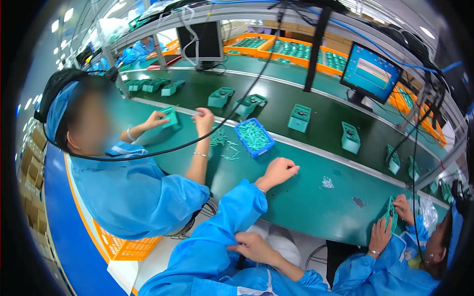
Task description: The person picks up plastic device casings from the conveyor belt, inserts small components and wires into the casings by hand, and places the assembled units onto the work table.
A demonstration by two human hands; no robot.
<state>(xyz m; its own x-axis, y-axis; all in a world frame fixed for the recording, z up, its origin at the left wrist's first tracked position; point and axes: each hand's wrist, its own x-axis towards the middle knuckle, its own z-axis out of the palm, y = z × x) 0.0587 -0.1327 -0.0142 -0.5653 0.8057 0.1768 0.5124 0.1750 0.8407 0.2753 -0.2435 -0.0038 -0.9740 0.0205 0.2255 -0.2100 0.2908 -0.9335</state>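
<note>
My left hand (279, 172) is above the green bench top, just below the blue bin (256, 139) of small green parts. Its fingers are curled closed, and whatever they may hold is hidden. Lower down, my right hand (254, 246) reaches across to my left sleeve (222, 222), its fingers closed on the blue cloth near the forearm. Right of my left hand, a small cluster of whitish bits (327, 183) lies on the bench. Loose green sticks (229, 150) are scattered left of the bin.
Beyond the metal rail, green housings (299, 118) stand spaced along a dark green belt (326, 111). At left, a co-worker (133, 192) holds a green housing (170, 117); another co-worker (390, 256) handles a green part (391, 213) at right. A black cable (197, 140) crosses the view.
</note>
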